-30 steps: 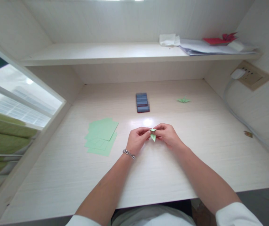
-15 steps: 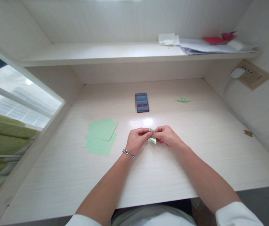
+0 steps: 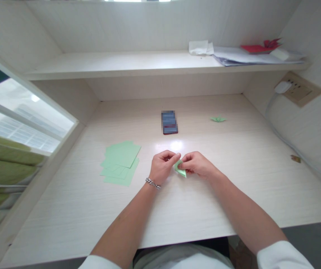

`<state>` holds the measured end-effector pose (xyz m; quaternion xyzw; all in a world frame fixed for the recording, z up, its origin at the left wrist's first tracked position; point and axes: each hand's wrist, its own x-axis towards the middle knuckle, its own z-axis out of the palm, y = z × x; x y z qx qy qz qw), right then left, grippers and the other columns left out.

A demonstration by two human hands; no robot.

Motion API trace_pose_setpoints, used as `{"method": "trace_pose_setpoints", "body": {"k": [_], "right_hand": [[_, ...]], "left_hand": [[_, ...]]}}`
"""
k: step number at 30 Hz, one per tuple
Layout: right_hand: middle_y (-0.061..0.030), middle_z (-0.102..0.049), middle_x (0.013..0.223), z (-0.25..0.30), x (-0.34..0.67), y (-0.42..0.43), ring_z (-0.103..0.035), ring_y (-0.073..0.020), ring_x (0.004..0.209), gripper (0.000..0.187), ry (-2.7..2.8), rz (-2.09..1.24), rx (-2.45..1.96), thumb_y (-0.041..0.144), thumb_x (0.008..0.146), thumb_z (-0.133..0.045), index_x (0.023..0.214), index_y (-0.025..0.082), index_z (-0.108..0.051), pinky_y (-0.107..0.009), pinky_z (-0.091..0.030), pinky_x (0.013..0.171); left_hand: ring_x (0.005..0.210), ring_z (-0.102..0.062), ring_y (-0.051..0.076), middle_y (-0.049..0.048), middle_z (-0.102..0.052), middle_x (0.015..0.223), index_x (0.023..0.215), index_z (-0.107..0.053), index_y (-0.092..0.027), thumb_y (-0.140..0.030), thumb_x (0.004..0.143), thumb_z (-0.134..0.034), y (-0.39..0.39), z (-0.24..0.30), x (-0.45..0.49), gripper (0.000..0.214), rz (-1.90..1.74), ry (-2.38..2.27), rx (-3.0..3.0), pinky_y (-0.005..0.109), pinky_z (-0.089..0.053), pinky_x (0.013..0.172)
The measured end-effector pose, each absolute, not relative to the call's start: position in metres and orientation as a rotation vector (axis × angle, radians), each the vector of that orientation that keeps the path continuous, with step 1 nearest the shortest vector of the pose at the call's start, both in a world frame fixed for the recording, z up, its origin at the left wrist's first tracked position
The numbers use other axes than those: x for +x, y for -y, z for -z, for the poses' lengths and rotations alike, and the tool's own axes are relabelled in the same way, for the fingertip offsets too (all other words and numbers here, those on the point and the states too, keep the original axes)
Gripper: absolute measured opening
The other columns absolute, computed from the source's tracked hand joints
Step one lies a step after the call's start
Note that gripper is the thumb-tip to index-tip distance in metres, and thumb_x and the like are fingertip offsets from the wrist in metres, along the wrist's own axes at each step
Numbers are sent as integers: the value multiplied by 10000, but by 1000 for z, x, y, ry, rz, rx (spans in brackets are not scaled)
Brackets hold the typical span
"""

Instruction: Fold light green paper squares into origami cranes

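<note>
A small folded piece of green paper (image 3: 179, 169) is pinched between both hands just above the pale wooden desk (image 3: 177, 209). My left hand (image 3: 162, 166), with a metal bracelet on its wrist, grips the paper's left side with curled fingers. My right hand (image 3: 196, 164) pinches its right side. A stack of flat green paper sheets (image 3: 120, 162) lies on the desk to the left of my hands. One finished green folded figure (image 3: 218, 119) sits further back on the right.
A dark phone (image 3: 169, 122) lies flat at the desk's middle back. The shelf (image 3: 121, 63) above holds white papers (image 3: 233, 56) and a red folded thing (image 3: 260, 46). A wall socket with a white plug (image 3: 282, 87) and cable is at right. A window is at left.
The folded green paper has turned and dropped a little lower between my fingers. Both hands shifted slightly toward me while still gripping it.
</note>
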<state>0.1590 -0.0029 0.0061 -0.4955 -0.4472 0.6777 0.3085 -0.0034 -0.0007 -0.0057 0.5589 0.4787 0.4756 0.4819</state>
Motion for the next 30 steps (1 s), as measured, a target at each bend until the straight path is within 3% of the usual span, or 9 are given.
{"method": "trace_pose_setpoints", "body": {"k": [6,11,20,26,30], "right_hand": [[33,-543,503,-7,161,0,-453,-78,445,190,1037,-1739,-1266,252,550,-773,621,146,-633,-219,-329,430],[13,-605,591,-7,162,-3,-525,-99,509,209,946,-1602,-1215,271,556,-792,674,147,-672,-231,-399,482],[-14,-650,671,-3,162,-2,-566,-112,591,268,995,-1636,-1132,306,569,-815,771,155,-723,-238,-453,539],[-58,-691,771,-9,167,-3,-630,-157,684,263,942,-1808,-1010,274,623,-768,855,154,-742,-301,-516,670],[-72,-694,743,-11,167,-3,-636,-165,682,242,926,-1796,-1063,304,651,-744,825,136,-746,-282,-511,630]], "left_hand": [[608,-564,118,39,-645,710,813,-682,-142,-442,807,-607,0,3,-1,309,-1200,-1113,1228,227,-457,540],[626,-599,134,40,-654,712,932,-677,-143,-345,715,-726,0,3,-2,300,-1046,-1023,1114,246,-486,569],[544,-591,117,36,-645,648,796,-685,-125,-228,626,-774,0,2,-2,218,-1093,-975,839,229,-452,509],[523,-575,108,15,-627,604,736,-692,-139,-207,623,-755,-1,2,-3,145,-1159,-1004,858,224,-447,499],[556,-590,117,32,-658,649,746,-709,-141,-202,630,-742,0,5,-3,135,-1149,-1010,899,240,-476,537]]}}
